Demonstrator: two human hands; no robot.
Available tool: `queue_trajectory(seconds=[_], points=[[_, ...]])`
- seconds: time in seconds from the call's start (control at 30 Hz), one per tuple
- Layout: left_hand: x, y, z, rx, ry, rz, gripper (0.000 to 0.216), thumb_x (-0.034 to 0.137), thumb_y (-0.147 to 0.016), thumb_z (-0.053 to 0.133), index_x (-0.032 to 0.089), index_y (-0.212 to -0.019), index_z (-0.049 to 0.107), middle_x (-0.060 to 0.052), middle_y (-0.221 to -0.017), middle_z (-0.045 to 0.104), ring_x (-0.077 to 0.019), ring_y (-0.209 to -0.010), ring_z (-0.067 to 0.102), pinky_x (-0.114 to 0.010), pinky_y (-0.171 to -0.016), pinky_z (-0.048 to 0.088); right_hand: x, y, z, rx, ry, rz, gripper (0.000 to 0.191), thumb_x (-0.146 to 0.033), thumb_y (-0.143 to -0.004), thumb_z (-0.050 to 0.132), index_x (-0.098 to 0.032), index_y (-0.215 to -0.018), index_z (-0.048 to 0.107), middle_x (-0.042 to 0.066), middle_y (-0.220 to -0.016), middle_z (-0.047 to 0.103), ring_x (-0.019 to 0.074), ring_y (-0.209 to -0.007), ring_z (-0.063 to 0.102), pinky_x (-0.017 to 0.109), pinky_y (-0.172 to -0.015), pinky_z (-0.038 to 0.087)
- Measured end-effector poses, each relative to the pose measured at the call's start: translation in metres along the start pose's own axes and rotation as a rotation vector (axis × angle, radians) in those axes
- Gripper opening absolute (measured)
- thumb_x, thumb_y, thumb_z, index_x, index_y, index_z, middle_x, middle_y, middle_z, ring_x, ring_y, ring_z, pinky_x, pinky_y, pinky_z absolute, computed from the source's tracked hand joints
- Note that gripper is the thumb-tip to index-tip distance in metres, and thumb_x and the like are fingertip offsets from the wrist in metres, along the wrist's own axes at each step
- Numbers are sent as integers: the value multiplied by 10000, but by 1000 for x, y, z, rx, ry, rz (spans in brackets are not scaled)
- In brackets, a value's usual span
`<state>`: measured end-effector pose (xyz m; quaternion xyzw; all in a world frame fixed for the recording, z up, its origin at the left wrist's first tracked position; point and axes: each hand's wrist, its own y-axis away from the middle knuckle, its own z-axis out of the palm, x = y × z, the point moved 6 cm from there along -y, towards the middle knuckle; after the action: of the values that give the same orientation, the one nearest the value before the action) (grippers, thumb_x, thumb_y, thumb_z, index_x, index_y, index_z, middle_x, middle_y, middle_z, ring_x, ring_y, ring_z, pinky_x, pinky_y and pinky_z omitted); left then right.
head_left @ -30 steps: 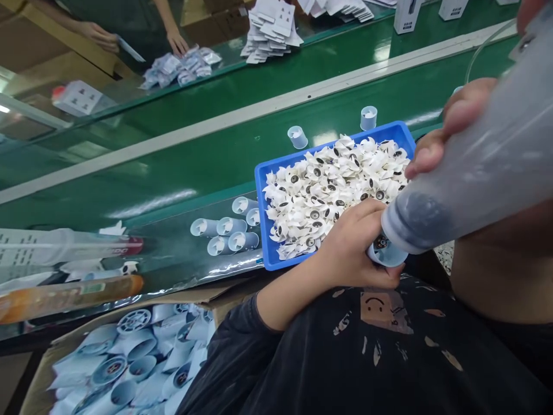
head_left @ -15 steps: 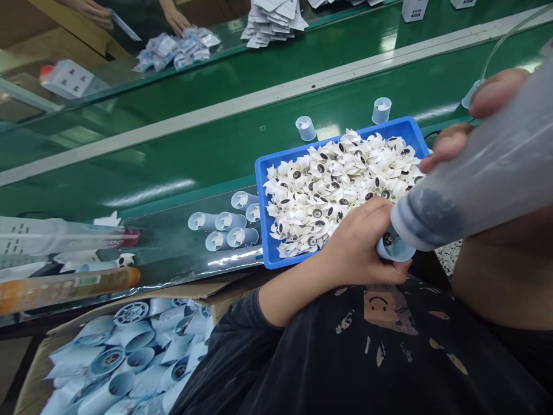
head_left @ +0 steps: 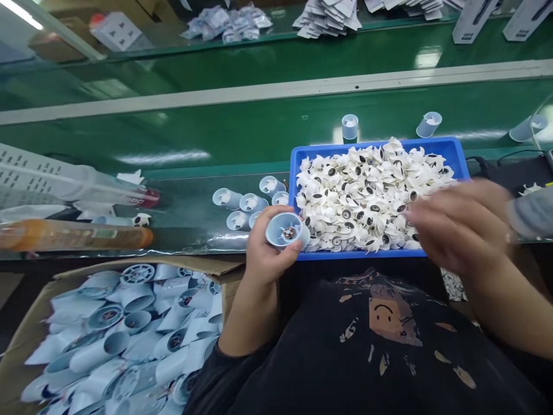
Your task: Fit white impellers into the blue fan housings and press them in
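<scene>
My left hand point(head_left: 262, 258) is wrapped around a light blue plastic cylinder housing point(head_left: 276, 223), its open end facing up. Deep inside the housing a small motor with coppery parts shows. Smeared by motion, my right hand point(head_left: 469, 225) hovers over the right end of a blue tray point(head_left: 367, 254); its fingertips are too blurred to show whether anything is between them. White fan impellers point(head_left: 345, 196) with dark hubs are heaped in the tray. Just beyond the right hand, partly cut off by the picture's edge, is a grey translucent bottle point(head_left: 533, 213).
Several blue housings with white impellers point(head_left: 253, 203) lie left of the tray, and others stand behind it. A cardboard box point(head_left: 233, 288) full of blue housings is at lower left. An orange-capped bottle point(head_left: 86, 235) lies on the glass edge. Packets point(head_left: 228, 24) sit on the far shelf.
My left hand has moved left with the housing. My right hand has let go of the grey bottle and come over the tray. The view has shifted; the other person's hands are out of sight.
</scene>
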<state>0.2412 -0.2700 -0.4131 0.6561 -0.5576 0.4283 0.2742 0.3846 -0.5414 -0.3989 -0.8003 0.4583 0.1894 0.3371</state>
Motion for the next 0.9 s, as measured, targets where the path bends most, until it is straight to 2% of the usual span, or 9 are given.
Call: queue_trajectory(seconds=[0.1, 0.17, 0.23, 0.43, 0.57, 0.67, 0.73, 0.8, 0.9], points=[[2, -1, 14, -2, 6, 11, 487, 451, -740, 723, 234, -1153, 586, -66, -1047, 611, -234, -928, 616, -376, -827, 514, -6, -25, 63, -407, 295, -202, 148, -184, -927, 596, -193, -915, 744, 55, -1023, 716, 248, -1033, 620, 421, -917, 506], [5, -1, 18, 36, 17, 27, 516, 440, -740, 722, 237, -1185, 558, -69, -1073, 592, -233, -955, 607, -383, -855, 510, 5, -37, 95, -649, 546, -252, 219, -101, -916, 533, -170, -977, 731, 87, -1138, 684, 294, -1107, 586, 447, -909, 476], [5, -2, 18, 57, 27, 33, 547, 432, -746, 713, 238, -1221, 524, -74, -1111, 575, -226, -963, 599, -383, -865, 505, 18, -47, 111, -759, 671, -226, 246, -90, -905, 503, -158, -1011, 715, 112, -1166, 657, 307, -1109, 574, 434, -880, 462], [-3, -1, 20, -67, 131, -24, 592, 378, -760, 658, 241, -1279, 410, -25, -990, 565, -159, -791, 577, -310, -736, 505, 32, -56, 126, -855, 683, -238, 300, -86, -824, 521, -227, -1024, 695, 96, -1118, 654, 279, -1022, 558, 400, -809, 405], [-2, -6, 24, -104, 173, -29, 614, 378, -718, 732, 228, -1240, 446, -41, -1010, 603, -182, -850, 617, -323, -771, 521, 32, -59, 114, -680, 668, -176, 242, -110, -869, 449, -150, -976, 662, 141, -1052, 646, 305, -1031, 559, 450, -858, 398], [7, -10, 26, -130, 124, 47, 573, 443, -698, 799, 211, -1168, 565, -92, -1109, 650, -254, -1032, 638, -406, -918, 517, 23, -52, 87, -443, 307, -40, 212, -210, -880, 467, -155, -1011, 625, 162, -1116, 621, 333, -1096, 545, 541, -958, 386], [13, -12, 28, -161, 79, 115, 521, 438, -733, 781, 208, -1167, 608, -115, -1184, 667, -282, -1135, 623, -446, -992, 498, 15, -35, 72, -369, -37, 56, 233, -305, -892, 477, -185, -1058, 587, 137, -1090, 619, 279, -1027, 578, 505, -939, 448], [19, -11, 32, -198, 58, 162, 507, 374, -781, 735, 198, -1233, 588, -127, -1236, 673, -275, -1168, 628, -442, -1005, 506, 5, -10, 71, -453, -470, 196, 289, -433, -902, 510, -211, -1082, 555, 89, -984, 619, 210, -864, 604, 411, -813, 528], [28, -11, 41, -223, -14, 239, 519, 303, -795, 708, 179, -1274, 553, -130, -1243, 688, -258, -1143, 657, -414, -980, 532, -17, 28, 76, -643, -1035, 445, 386, -558, -857, 625, -231, -1053, 565, 27, -837, 586, 157, -704, 580, 328, -672, 541]])
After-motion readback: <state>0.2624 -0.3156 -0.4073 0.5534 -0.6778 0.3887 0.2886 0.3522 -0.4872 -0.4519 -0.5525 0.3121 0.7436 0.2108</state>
